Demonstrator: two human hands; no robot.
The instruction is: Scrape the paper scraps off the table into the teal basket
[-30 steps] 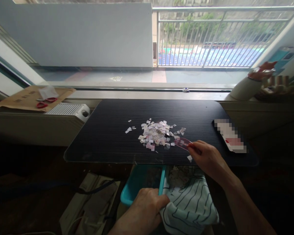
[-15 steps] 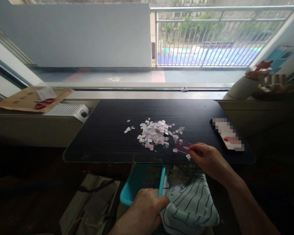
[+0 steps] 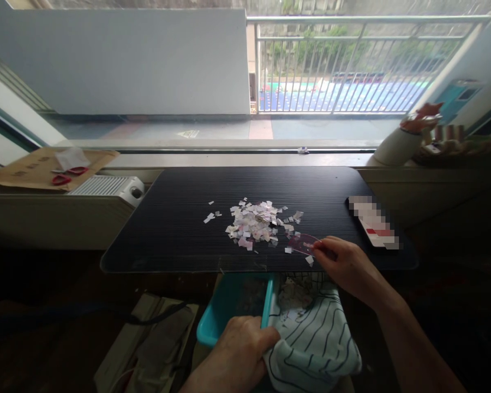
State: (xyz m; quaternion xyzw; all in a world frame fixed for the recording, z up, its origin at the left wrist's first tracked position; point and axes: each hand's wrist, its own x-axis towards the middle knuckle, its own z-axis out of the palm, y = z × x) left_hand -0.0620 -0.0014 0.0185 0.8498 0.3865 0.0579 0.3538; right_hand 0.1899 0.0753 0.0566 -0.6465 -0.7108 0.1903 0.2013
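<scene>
A heap of small white and pink paper scraps (image 3: pixel 254 225) lies in the middle of a black ribbed table top (image 3: pixel 180 229). My right hand (image 3: pixel 343 265) pinches a clear pinkish plastic card (image 3: pixel 303 243) flat on the table, just right of the heap. Below the table's front edge my left hand (image 3: pixel 237 355) grips the edge of a white cloth with dark stripes (image 3: pixel 311 338), which holds more scraps. The cloth hangs beside a teal plastic bin (image 3: pixel 229 308).
A flat card-like object (image 3: pixel 372 221) lies at the table's right end. A white radiator (image 3: pixel 106 185) and brown cardboard with red scissors (image 3: pixel 61 177) are at the left. A window and balcony railing (image 3: pixel 331 60) lie behind. A white sleeve (image 3: pixel 396 147) rests on the right sill.
The card in my right hand has slid a little toward the front edge, away from the heap. The view has shifted slightly. My left hand keeps its grip.
</scene>
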